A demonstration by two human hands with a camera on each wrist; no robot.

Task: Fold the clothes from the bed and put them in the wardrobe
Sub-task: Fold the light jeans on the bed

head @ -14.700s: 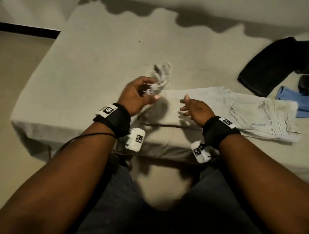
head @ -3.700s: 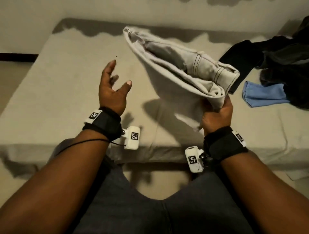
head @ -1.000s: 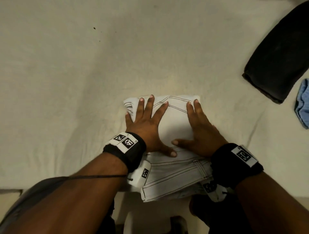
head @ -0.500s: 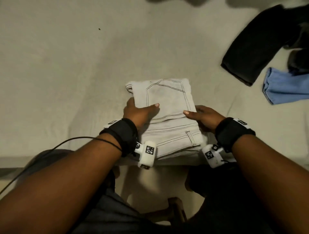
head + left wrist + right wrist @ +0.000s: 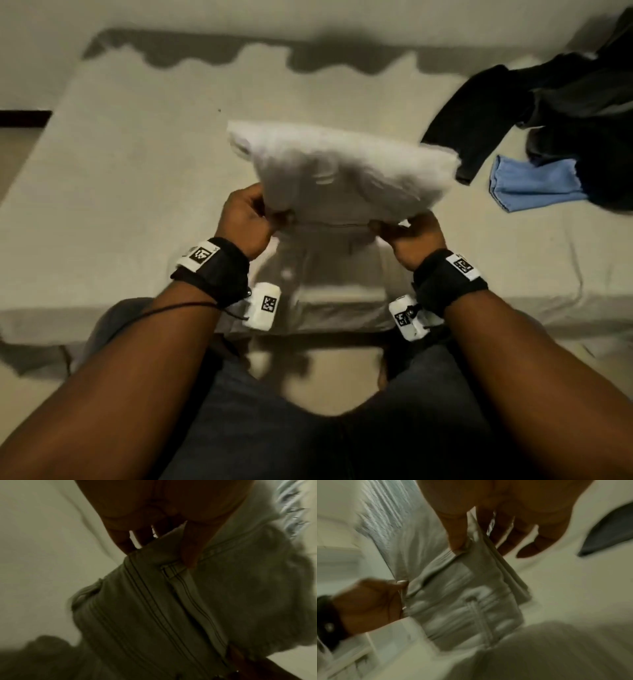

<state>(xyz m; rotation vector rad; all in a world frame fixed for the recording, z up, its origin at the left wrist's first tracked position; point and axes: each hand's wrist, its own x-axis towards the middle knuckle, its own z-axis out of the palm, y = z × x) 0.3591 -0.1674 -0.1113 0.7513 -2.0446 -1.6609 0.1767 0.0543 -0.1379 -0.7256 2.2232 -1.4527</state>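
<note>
The wide beige-sheeted bed (image 5: 137,178) lies under and ahead of both my hands, and half a second ago the folded pale grey-white denim jeans (image 5: 342,171) were lying flat on it between my wrists; now the bundle is lifted clear of the sheet, tilted up and blurred just beyond my fingertips. I read that as the folding being done for this piece and the carry to the wardrobe beginning; no wardrobe shows in any view, so I will have to turn away from the bed to find it. My left hand (image 5: 245,219) pinches the near left corner, thumb on top and fingers curled under the stacked layers, and my right hand (image 5: 409,233) grips the near right corner in the same way, thumb pressed on the waistband side. The hold is on one edge only, so I judge the far layers could sag open if I swing fast. Well off beyond my right hand sits the heap of black crumpled clothing (image 5: 565,99), still unfolded, and nearer to that hand, just in front of the heap, the smaller light blue cloth (image 5: 534,185), touching the dark pile. Nothing lies between my hands and my body except the bed's near edge.
</note>
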